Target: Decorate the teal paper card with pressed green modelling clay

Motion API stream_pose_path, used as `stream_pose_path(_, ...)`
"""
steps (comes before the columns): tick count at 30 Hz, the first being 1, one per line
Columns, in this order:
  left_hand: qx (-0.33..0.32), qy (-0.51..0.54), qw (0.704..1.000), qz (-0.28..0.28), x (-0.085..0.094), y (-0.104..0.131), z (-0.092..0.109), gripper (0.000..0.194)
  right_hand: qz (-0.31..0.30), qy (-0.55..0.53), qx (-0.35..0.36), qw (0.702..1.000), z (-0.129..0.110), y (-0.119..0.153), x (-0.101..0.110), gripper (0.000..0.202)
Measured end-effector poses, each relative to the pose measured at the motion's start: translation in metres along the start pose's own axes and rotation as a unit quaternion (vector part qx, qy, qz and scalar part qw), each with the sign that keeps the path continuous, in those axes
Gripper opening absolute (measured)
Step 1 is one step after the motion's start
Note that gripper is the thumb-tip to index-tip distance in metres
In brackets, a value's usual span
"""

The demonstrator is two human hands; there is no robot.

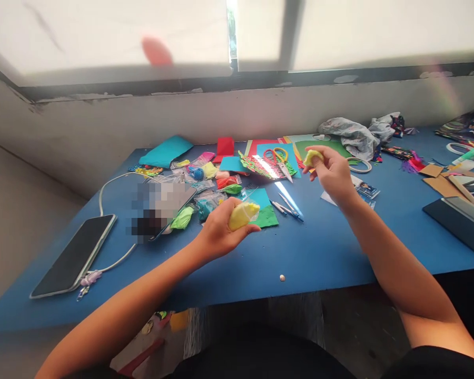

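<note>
My left hand (221,229) is wrapped round a clear bag of yellow clay (243,215), held above the middle of the blue table (237,273). Farther right and higher, my right hand (334,171) pinches a small lump of yellow clay (313,157) between thumb and fingers. Beyond my left hand lie bags of coloured clay, among them a lime-green one (183,217) and a red one (226,182). Scissors with red and yellow handles (276,158) rest on patterned sheets between the two hands.
A phone (75,256) with a white cable lies at the left. Pens (286,205) and a green sheet (266,216) are near the middle. Crumpled cloth (349,134), a tape roll (358,165) and a dark case (460,223) are at the right. A small round piece (282,278) lies near the front edge.
</note>
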State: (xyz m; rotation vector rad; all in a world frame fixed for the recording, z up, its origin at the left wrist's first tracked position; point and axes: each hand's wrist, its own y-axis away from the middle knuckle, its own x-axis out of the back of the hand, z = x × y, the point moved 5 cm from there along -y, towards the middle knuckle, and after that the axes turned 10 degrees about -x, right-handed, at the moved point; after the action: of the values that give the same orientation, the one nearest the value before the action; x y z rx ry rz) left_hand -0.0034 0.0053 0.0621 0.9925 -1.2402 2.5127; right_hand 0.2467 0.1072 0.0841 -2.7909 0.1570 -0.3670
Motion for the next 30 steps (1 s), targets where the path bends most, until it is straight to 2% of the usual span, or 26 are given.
stream_pose_path(2,0.018,-0.011,1.000,0.000,-0.003,0.001,-0.003,0.024,-0.099,-0.039,-0.035,0.994,-0.001,0.014,-0.022,0.022)
stream_pose_path(4,0.023,-0.021,0.999,-0.002,-0.006,0.002,-0.004,0.018,-0.200,-0.079,-0.064,0.975,-0.007,0.034,-0.045,0.024)
stream_pose_path(6,0.013,-0.030,0.999,0.002,-0.008,0.004,-0.004,0.017,-0.268,-0.065,-0.055,0.960,-0.017,0.054,-0.062,0.036)
stream_pose_path(7,0.006,-0.033,0.999,0.007,-0.009,0.005,-0.003,0.019,-0.278,-0.021,-0.031,0.960,-0.022,0.063,-0.067,0.042)
stream_pose_path(10,0.006,-0.035,0.999,0.006,-0.011,0.008,-0.004,0.023,-0.249,0.117,0.067,0.959,-0.033,0.083,-0.074,0.048)
stream_pose_path(13,0.004,-0.046,0.999,0.007,-0.013,0.010,-0.006,0.029,-0.173,0.173,0.202,0.948,-0.040,0.095,-0.072,0.028)
stream_pose_path(16,0.003,-0.053,0.998,0.020,-0.015,0.012,-0.009,0.032,-0.140,0.218,0.335,0.906,-0.041,0.106,-0.074,0.028)
stream_pose_path(18,-0.003,-0.054,0.998,0.024,-0.016,0.013,-0.012,0.032,-0.144,0.234,0.387,0.880,-0.040,0.111,-0.077,0.031)
stream_pose_path(21,-0.026,-0.053,0.998,0.019,-0.021,0.016,-0.013,0.033,-0.163,0.237,0.415,0.863,-0.037,0.117,-0.080,0.034)
stream_pose_path(24,-0.033,-0.050,0.998,0.007,-0.025,0.020,-0.012,0.034,-0.211,0.251,0.402,0.855,-0.031,0.122,-0.087,0.036)
stream_pose_path(28,0.044,-0.028,0.998,-0.031,-0.033,0.024,-0.015,0.027,-0.281,0.281,0.369,0.840,-0.018,0.127,-0.097,0.039)
stream_pose_path(30,0.061,-0.013,0.997,-0.046,-0.036,0.025,-0.014,0.025,-0.286,0.290,0.375,0.833,-0.015,0.129,-0.099,0.035)
